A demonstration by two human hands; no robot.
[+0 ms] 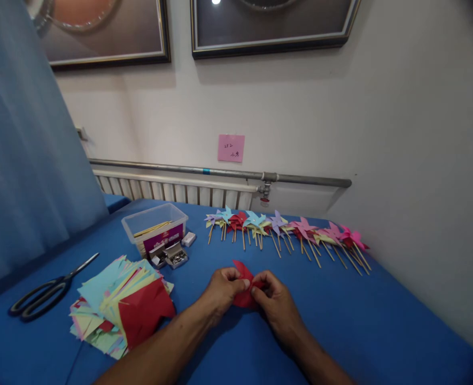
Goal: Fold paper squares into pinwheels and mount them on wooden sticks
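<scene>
We see one red paper piece (244, 286) at lower centre of the frame, just above the blue bench (380, 321). Its pointed flap sticks up and toward the wall; long axis can't be told, since most of it is hidden. It looks folded and plain red. Left hand (222, 291) and right hand (276, 299) both pinch it, fingers curled, meeting at the paper. Left of the hands we count one fanned stack of coloured squares (119, 305), red sheet on top. Far left lie one pair of scissors (46, 294). Above the stack sit one clear tub (156, 227) and two small open boxes (170, 255). A row of finished pinwheels (288, 230) runs across the upper right; overlap blocks an exact count.
</scene>
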